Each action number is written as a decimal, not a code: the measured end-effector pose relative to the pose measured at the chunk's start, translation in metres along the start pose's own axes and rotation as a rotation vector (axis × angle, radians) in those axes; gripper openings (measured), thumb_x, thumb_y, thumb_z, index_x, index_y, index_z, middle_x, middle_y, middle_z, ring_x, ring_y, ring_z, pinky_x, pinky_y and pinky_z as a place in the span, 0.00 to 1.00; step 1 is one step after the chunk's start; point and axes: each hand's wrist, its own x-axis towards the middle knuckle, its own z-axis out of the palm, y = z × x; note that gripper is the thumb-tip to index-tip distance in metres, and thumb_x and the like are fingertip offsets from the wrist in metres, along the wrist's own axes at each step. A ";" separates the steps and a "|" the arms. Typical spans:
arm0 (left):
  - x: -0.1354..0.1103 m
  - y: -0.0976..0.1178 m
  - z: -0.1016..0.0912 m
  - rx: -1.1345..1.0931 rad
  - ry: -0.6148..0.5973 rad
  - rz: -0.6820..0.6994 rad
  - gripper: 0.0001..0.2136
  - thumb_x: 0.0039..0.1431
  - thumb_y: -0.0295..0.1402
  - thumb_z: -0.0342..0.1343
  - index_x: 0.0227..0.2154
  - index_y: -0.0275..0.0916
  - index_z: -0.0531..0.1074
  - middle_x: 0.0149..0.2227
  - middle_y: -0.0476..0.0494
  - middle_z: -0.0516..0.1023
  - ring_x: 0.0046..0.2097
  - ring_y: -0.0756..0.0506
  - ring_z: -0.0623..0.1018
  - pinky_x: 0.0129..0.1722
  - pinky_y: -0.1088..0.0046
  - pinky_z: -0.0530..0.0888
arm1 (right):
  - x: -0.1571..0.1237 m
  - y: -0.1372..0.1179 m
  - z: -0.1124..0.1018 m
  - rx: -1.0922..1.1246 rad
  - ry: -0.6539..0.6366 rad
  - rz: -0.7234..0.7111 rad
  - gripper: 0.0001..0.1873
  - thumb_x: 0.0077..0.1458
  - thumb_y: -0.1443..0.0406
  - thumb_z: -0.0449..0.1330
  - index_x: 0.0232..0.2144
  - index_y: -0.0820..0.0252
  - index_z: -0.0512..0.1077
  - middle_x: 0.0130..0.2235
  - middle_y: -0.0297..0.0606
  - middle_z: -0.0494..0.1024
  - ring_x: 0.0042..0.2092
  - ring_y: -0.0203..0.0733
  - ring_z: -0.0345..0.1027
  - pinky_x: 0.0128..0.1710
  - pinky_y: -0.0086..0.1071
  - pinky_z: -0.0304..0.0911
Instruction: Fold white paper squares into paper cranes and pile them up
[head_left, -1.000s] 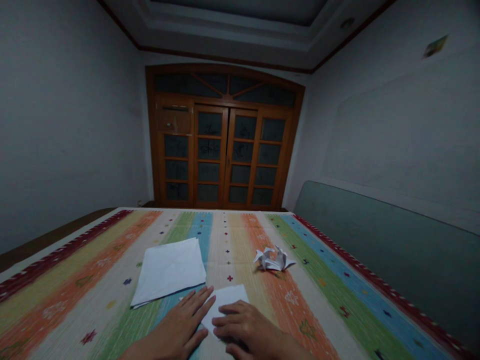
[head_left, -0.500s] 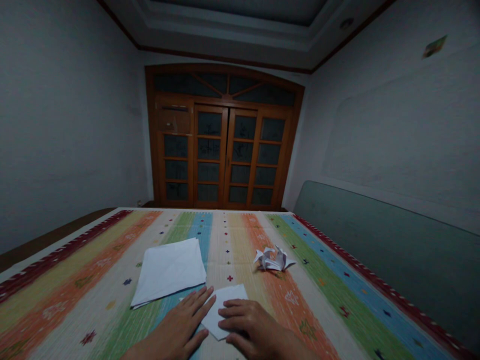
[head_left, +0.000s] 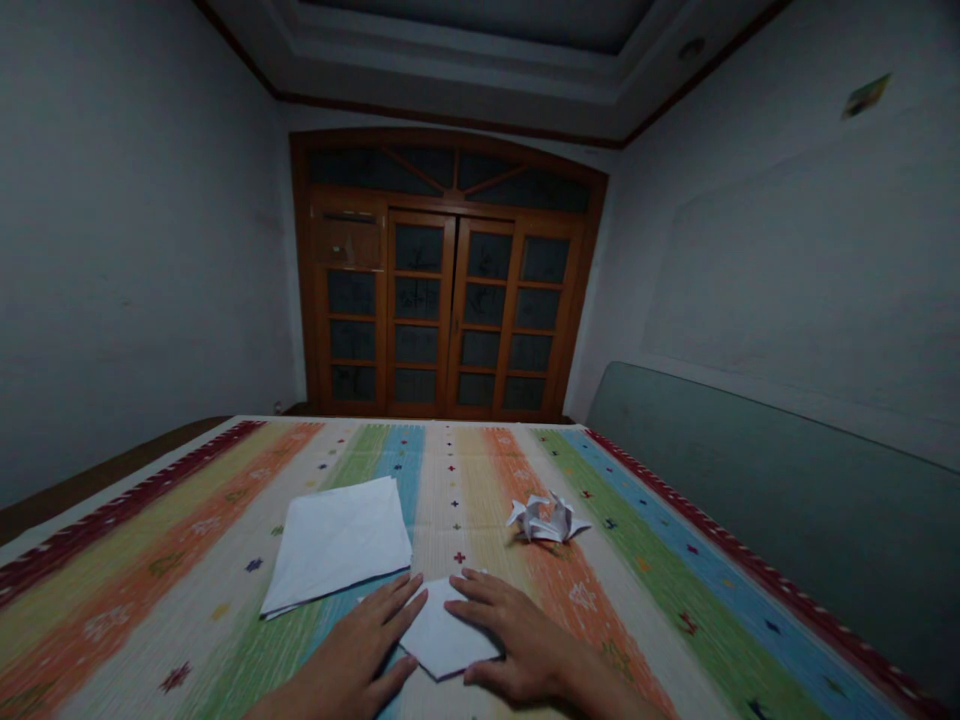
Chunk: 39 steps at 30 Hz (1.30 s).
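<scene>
A small folded sheet of white paper (head_left: 444, 635) lies flat on the striped tablecloth, close in front of me. My left hand (head_left: 367, 640) rests at its left edge, fingers stretched out and the thumb near the lower left side. Across the paper's right part lies my right hand (head_left: 506, 632), its fingers spread over the upper right edge and its thumb at the lower right. Both hands touch the paper; part of its right side is hidden under the right hand. Neither hand grips it.
A stack of white paper sheets (head_left: 341, 540) lies to the left, beyond my left hand. Folded white paper figures (head_left: 549, 520) sit to the right, beyond my right hand. The tablecloth (head_left: 240, 560) covers the table. A greenish panel (head_left: 765, 500) stands along the right side.
My right hand has moved slightly up and right over the folded paper, its fingers spreading out, so more of the paper's lower part shows. My left hand has barely moved.
</scene>
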 end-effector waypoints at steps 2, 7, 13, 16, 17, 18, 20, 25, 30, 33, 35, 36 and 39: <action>-0.001 -0.003 0.003 -0.006 0.002 -0.013 0.35 0.70 0.39 0.58 0.73 0.57 0.46 0.72 0.45 0.59 0.68 0.34 0.68 0.64 0.50 0.70 | -0.001 0.002 0.001 -0.015 0.024 -0.017 0.38 0.55 0.53 0.69 0.65 0.55 0.68 0.69 0.51 0.64 0.71 0.62 0.54 0.68 0.56 0.54; -0.002 -0.010 0.008 -0.034 0.086 0.008 0.30 0.70 0.41 0.58 0.70 0.58 0.56 0.69 0.45 0.67 0.65 0.36 0.72 0.61 0.55 0.74 | -0.002 0.008 0.010 -0.058 0.158 -0.103 0.18 0.64 0.60 0.60 0.55 0.55 0.77 0.61 0.47 0.77 0.66 0.53 0.65 0.65 0.48 0.61; 0.003 -0.006 0.000 -0.142 0.204 0.013 0.15 0.73 0.32 0.50 0.56 0.52 0.75 0.53 0.46 0.84 0.53 0.41 0.83 0.55 0.65 0.79 | 0.003 0.013 0.018 -0.048 0.341 -0.189 0.13 0.66 0.60 0.56 0.43 0.57 0.80 0.44 0.45 0.86 0.48 0.49 0.79 0.52 0.40 0.70; 0.003 -0.004 -0.007 -0.221 0.236 -0.074 0.14 0.72 0.32 0.50 0.52 0.50 0.78 0.46 0.47 0.87 0.46 0.42 0.86 0.48 0.68 0.82 | 0.003 0.017 0.020 -0.007 0.395 -0.157 0.14 0.63 0.57 0.59 0.45 0.58 0.79 0.41 0.45 0.85 0.43 0.49 0.79 0.47 0.39 0.71; 0.003 -0.003 -0.009 -0.241 0.248 -0.106 0.13 0.72 0.33 0.50 0.51 0.50 0.78 0.44 0.47 0.87 0.44 0.42 0.86 0.46 0.68 0.82 | 0.003 0.018 0.021 0.016 0.415 -0.134 0.15 0.62 0.57 0.60 0.46 0.58 0.79 0.42 0.46 0.85 0.43 0.50 0.79 0.47 0.40 0.71; 0.004 -0.003 -0.010 -0.260 0.260 -0.136 0.13 0.72 0.34 0.50 0.51 0.50 0.78 0.43 0.47 0.87 0.44 0.41 0.86 0.45 0.68 0.82 | 0.003 0.019 0.021 0.050 0.443 -0.101 0.16 0.61 0.57 0.61 0.46 0.58 0.79 0.43 0.47 0.85 0.44 0.51 0.79 0.48 0.41 0.71; 0.006 -0.002 -0.014 -0.321 0.276 -0.201 0.13 0.72 0.38 0.51 0.51 0.49 0.78 0.41 0.47 0.87 0.41 0.41 0.86 0.43 0.68 0.82 | 0.007 0.019 0.023 0.149 0.509 0.004 0.15 0.61 0.58 0.60 0.46 0.58 0.78 0.44 0.48 0.85 0.46 0.53 0.79 0.48 0.43 0.72; 0.010 0.003 -0.018 -0.444 0.237 -0.337 0.21 0.73 0.44 0.47 0.64 0.45 0.66 0.31 0.51 0.83 0.27 0.45 0.81 0.29 0.73 0.79 | 0.020 0.009 0.024 0.498 0.550 0.230 0.15 0.59 0.55 0.60 0.43 0.59 0.75 0.39 0.45 0.84 0.40 0.52 0.79 0.36 0.37 0.75; 0.008 0.000 -0.012 -0.271 0.208 -0.277 0.15 0.70 0.40 0.53 0.56 0.48 0.74 0.38 0.47 0.85 0.39 0.41 0.84 0.41 0.67 0.80 | 0.023 0.005 0.025 0.581 0.521 0.209 0.19 0.55 0.59 0.60 0.48 0.60 0.70 0.38 0.43 0.83 0.39 0.52 0.79 0.37 0.38 0.74; 0.006 0.001 -0.010 -0.166 0.180 -0.157 0.11 0.69 0.35 0.55 0.50 0.50 0.78 0.44 0.46 0.85 0.44 0.40 0.83 0.48 0.64 0.80 | 0.020 0.007 0.026 0.480 0.483 0.264 0.21 0.52 0.64 0.58 0.50 0.61 0.71 0.38 0.43 0.83 0.38 0.52 0.78 0.37 0.38 0.73; 0.006 0.006 -0.010 -0.090 0.147 -0.111 0.11 0.69 0.33 0.55 0.49 0.50 0.78 0.40 0.46 0.84 0.43 0.40 0.82 0.47 0.62 0.80 | 0.018 0.009 0.028 0.365 0.449 0.310 0.21 0.51 0.67 0.59 0.49 0.62 0.73 0.39 0.45 0.83 0.40 0.53 0.78 0.40 0.39 0.72; 0.007 0.008 -0.011 -0.055 0.131 -0.104 0.11 0.69 0.32 0.54 0.48 0.49 0.78 0.40 0.45 0.83 0.43 0.40 0.82 0.46 0.62 0.81 | 0.016 0.010 0.030 0.301 0.436 0.327 0.21 0.50 0.67 0.59 0.48 0.62 0.74 0.41 0.46 0.83 0.41 0.54 0.77 0.43 0.40 0.72; 0.008 0.013 -0.014 0.003 0.099 -0.067 0.14 0.70 0.28 0.52 0.52 0.48 0.77 0.50 0.41 0.80 0.52 0.37 0.79 0.50 0.58 0.80 | 0.013 0.015 0.037 0.135 0.420 0.336 0.21 0.51 0.67 0.61 0.49 0.60 0.75 0.47 0.48 0.82 0.48 0.57 0.74 0.51 0.46 0.69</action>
